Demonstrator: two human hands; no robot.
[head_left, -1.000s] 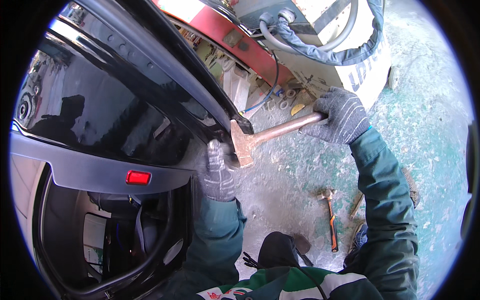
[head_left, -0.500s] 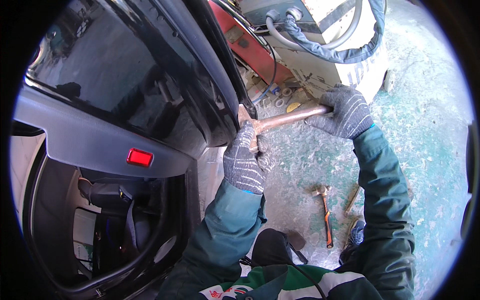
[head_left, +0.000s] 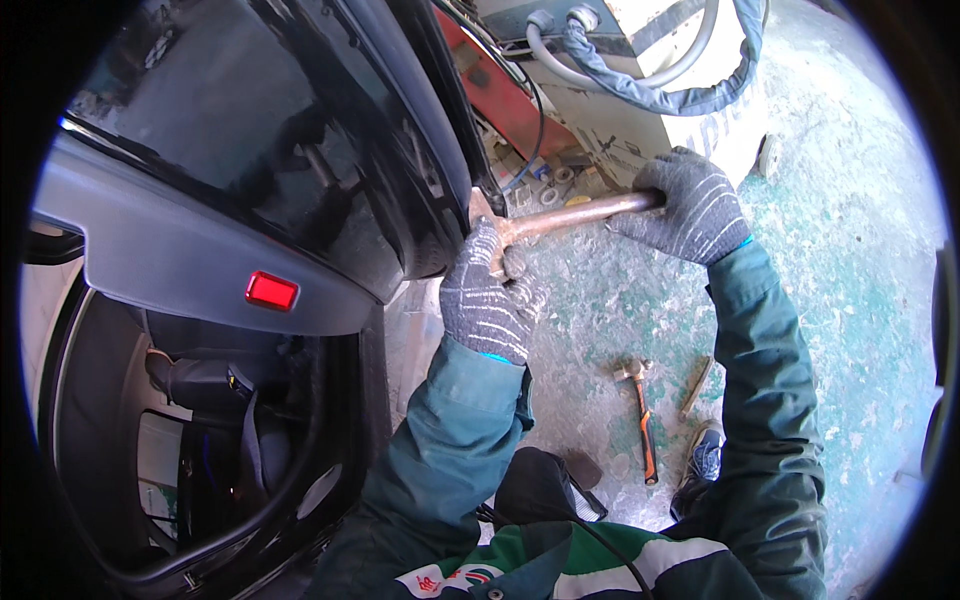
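Both my hands wear dark grey knitted gloves with white lines. My right hand is closed around the end of the handle of a worn, brownish hammer. My left hand grips the hammer at its head, fingers wrapped round the lower part. The upper end of the head meets the edge of a black car door; whether it presses on it or only lies beside it I cannot tell. The handle runs nearly level between my hands, tilted slightly up to the right.
A ball-peen hammer with an orange and black handle lies on the floor near my shoe, beside a thin strip. A white cabinet with thick hoses stands ahead. The door's grey trim carries a red reflector.
The view has shifted slightly, so the floor things appear a little higher. Both hands keep their hold on the hammer, its head still at the door edge.
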